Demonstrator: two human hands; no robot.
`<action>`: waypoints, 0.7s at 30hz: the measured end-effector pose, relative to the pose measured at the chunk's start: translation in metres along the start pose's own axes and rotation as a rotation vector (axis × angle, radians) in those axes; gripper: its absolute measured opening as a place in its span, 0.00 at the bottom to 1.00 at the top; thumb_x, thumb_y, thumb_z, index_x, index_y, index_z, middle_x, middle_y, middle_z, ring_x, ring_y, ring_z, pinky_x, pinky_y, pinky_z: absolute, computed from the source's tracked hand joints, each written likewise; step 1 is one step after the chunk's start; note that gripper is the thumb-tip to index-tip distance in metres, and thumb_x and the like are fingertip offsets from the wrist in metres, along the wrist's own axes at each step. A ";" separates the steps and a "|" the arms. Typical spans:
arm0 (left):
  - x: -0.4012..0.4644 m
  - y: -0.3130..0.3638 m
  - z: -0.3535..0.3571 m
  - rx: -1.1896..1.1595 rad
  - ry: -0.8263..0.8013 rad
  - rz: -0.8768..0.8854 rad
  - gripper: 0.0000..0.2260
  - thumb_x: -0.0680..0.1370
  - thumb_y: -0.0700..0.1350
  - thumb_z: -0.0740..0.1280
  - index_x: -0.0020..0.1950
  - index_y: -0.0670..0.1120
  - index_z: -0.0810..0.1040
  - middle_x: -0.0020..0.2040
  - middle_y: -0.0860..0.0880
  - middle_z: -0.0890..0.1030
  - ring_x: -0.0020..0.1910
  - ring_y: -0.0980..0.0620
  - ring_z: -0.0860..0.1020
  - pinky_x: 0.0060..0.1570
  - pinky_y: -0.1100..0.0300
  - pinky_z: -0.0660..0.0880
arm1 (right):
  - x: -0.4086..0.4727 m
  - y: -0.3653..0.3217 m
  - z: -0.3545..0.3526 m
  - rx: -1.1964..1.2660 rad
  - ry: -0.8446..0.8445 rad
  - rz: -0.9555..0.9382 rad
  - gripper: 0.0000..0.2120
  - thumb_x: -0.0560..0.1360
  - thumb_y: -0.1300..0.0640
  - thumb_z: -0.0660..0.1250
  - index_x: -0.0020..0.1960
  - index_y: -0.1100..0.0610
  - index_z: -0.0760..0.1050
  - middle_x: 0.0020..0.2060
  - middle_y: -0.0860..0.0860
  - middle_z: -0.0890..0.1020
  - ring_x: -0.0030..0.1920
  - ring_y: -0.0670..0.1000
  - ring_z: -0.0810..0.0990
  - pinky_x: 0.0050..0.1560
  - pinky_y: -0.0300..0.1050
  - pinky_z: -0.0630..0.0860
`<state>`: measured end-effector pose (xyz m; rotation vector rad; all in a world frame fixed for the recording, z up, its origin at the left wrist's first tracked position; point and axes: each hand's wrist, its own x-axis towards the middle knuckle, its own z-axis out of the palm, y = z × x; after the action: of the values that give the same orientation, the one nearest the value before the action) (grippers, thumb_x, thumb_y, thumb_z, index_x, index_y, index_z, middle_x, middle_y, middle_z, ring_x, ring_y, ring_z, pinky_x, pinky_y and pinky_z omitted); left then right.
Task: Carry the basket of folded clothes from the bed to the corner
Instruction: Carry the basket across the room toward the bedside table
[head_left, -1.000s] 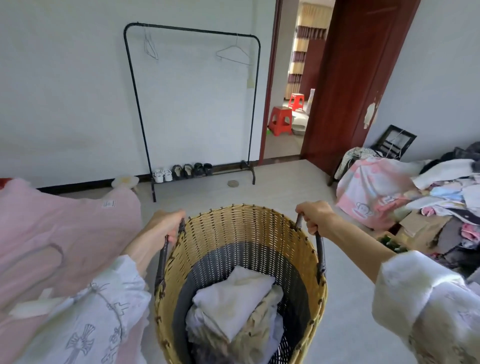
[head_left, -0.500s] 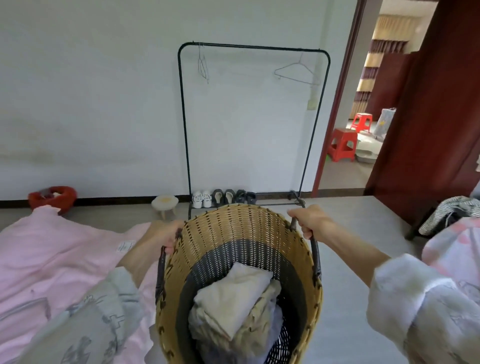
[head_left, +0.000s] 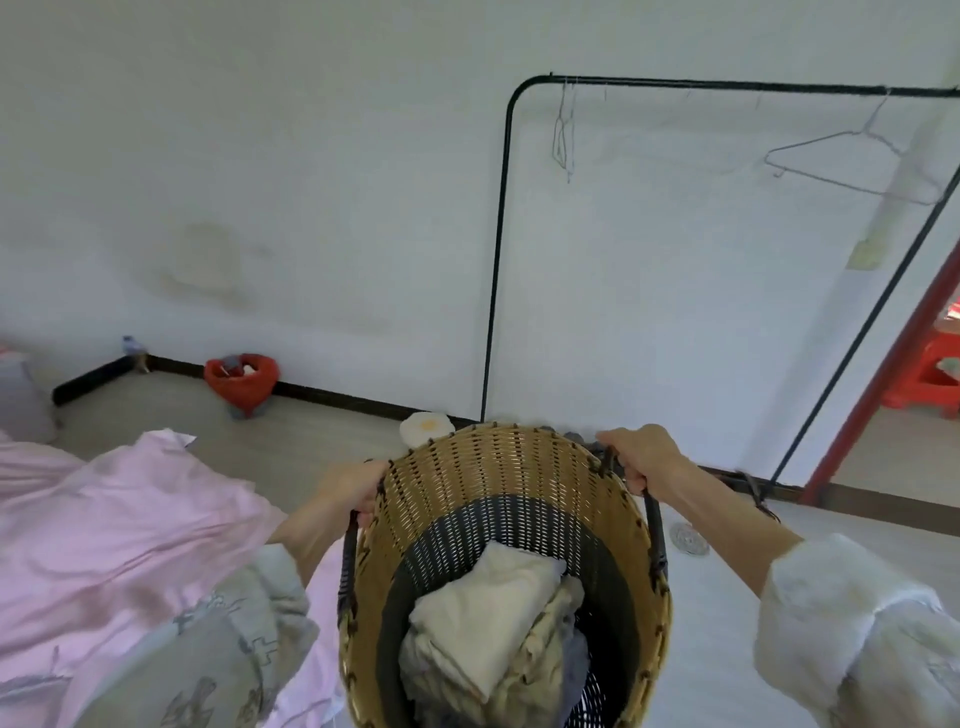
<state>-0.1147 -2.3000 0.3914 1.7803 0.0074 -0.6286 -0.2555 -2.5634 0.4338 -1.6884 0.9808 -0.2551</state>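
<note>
I hold a tall woven basket (head_left: 498, 467), tan at the top and black lower down, in front of me above the floor. Folded cream and beige clothes (head_left: 483, 613) lie inside it. My left hand (head_left: 348, 488) is closed around the dark left handle. My right hand (head_left: 644, 457) grips the dark right handle. The bed with its pink cover (head_left: 119, 525) lies at my lower left. The room corner (head_left: 137, 358), where the dark skirting boards meet, is far left.
A red bin (head_left: 241, 379) stands by the wall near the corner. A small white stool (head_left: 426, 427) sits behind the basket. A black clothes rack (head_left: 501, 234) with wire hangers stands against the wall. A red doorframe (head_left: 883, 384) and red stools are at right. A floor drain (head_left: 688, 538) is by my right arm.
The view has swung left: the rack and doorway slid to the right and the corner and red bin came into sight. Both hands keep their grip on the basket handles.
</note>
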 end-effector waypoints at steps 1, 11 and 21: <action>0.022 0.010 0.001 0.000 0.015 -0.008 0.18 0.77 0.40 0.59 0.28 0.46 0.63 0.12 0.54 0.62 0.10 0.59 0.58 0.13 0.71 0.55 | 0.025 -0.009 0.006 -0.005 -0.012 0.001 0.18 0.75 0.59 0.66 0.29 0.57 0.63 0.23 0.52 0.63 0.24 0.49 0.58 0.24 0.38 0.55; 0.236 0.119 -0.011 -0.062 0.190 -0.011 0.16 0.77 0.40 0.60 0.29 0.45 0.65 0.16 0.54 0.62 0.13 0.58 0.58 0.16 0.69 0.56 | 0.269 -0.120 0.092 -0.090 -0.162 -0.038 0.14 0.75 0.59 0.66 0.33 0.58 0.66 0.24 0.52 0.63 0.23 0.48 0.58 0.20 0.36 0.57; 0.411 0.165 -0.049 -0.215 0.461 -0.101 0.16 0.77 0.41 0.63 0.29 0.45 0.65 0.20 0.51 0.62 0.15 0.57 0.58 0.16 0.69 0.56 | 0.474 -0.234 0.230 -0.231 -0.430 -0.159 0.16 0.75 0.60 0.67 0.31 0.58 0.66 0.23 0.51 0.63 0.20 0.47 0.58 0.16 0.33 0.56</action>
<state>0.3092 -2.4359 0.3763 1.6857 0.4655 -0.2642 0.2963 -2.7289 0.4117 -1.9300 0.5718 0.1228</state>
